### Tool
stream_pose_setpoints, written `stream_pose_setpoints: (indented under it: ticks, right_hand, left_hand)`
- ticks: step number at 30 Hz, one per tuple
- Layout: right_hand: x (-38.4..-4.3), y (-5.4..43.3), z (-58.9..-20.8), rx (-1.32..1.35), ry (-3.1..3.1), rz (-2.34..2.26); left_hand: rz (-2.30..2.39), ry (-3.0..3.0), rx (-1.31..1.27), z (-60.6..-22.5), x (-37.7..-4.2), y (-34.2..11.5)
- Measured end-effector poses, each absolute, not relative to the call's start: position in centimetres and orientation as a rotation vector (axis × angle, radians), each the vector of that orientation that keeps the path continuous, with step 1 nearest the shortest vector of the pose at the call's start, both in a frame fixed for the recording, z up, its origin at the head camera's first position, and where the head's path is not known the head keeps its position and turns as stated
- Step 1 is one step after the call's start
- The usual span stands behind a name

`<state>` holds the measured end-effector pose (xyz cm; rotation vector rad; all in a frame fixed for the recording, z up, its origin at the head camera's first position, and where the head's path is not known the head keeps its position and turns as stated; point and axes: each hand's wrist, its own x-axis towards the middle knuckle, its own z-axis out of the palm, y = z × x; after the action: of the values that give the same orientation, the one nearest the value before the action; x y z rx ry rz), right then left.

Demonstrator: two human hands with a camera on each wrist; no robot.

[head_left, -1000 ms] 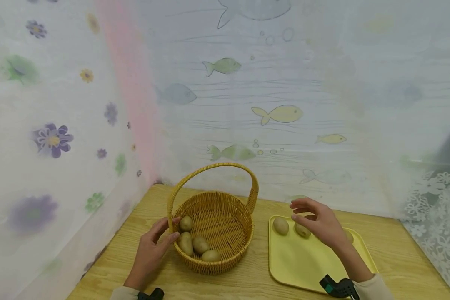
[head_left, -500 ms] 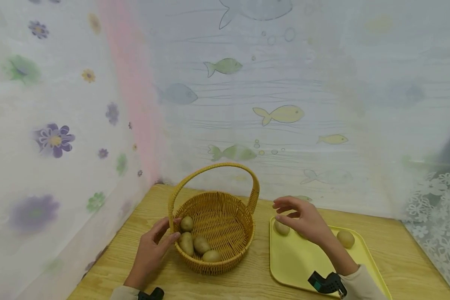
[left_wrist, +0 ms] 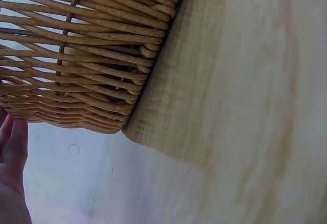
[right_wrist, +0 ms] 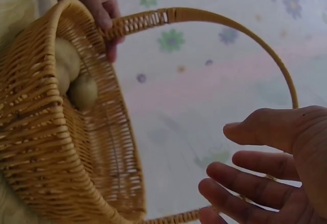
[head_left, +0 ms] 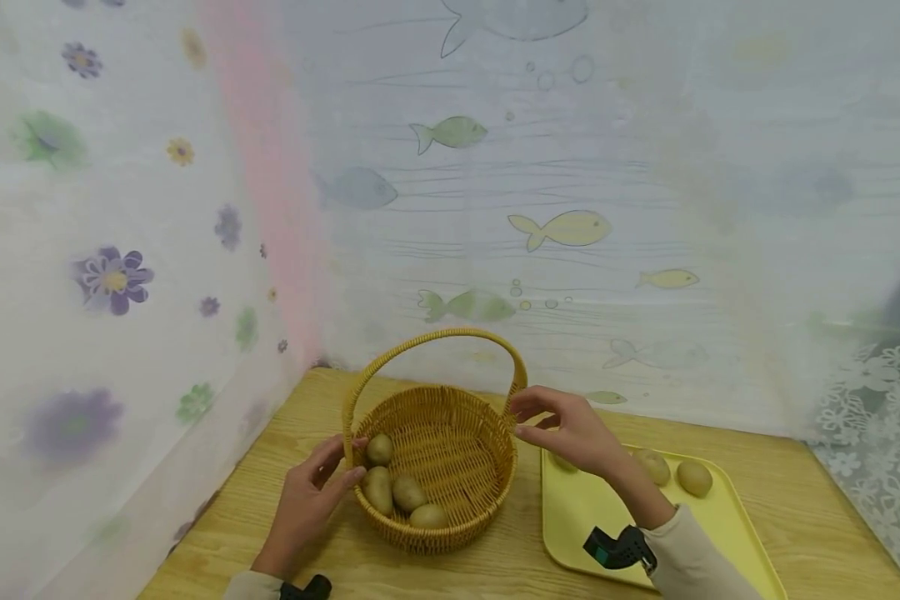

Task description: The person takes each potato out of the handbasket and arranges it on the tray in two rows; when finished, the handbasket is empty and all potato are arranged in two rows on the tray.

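A yellow wicker basket (head_left: 441, 533) with a tall arched handle stands on the table, several potatoes (head_left: 408, 493) gathered in its left part. At the left base of the handle, my left hand (head_left: 305, 502) grips the rim, thumb and fingers on either side of it. My right hand (head_left: 576, 431) is beside the right base of the handle, holding nothing. In the right wrist view its fingers (right_wrist: 250, 184) are spread and slightly bent, with the thumb apart; whether they touch the handle I cannot tell. Wicker side wall (left_wrist: 76, 55) fills much of the left wrist view.
To the right lies a yellow tray (head_left: 592, 533) with potatoes (head_left: 694, 477) along its far edge, one mostly covered by my right hand. A wooden table (head_left: 495, 575) carries everything. Printed sheeting (head_left: 450, 233) rises behind the table and on its left side.
My right hand has moved left from above the tray to the basket's handle, uncovering potatoes on the tray. The basket has shifted very slightly right, my left hand staying on its rim.
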<state>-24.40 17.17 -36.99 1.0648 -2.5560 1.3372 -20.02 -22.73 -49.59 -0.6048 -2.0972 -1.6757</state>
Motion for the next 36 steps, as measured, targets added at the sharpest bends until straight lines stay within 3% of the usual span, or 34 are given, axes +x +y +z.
stream_pose_setpoints:
  ticks: [36]
  right_hand:
    - [-28.2,9.6,-37.9,1.276,-2.638,1.423]
  left_hand:
    - [-1.629,-2.088,-0.668,-49.8,-20.0,-22.4]
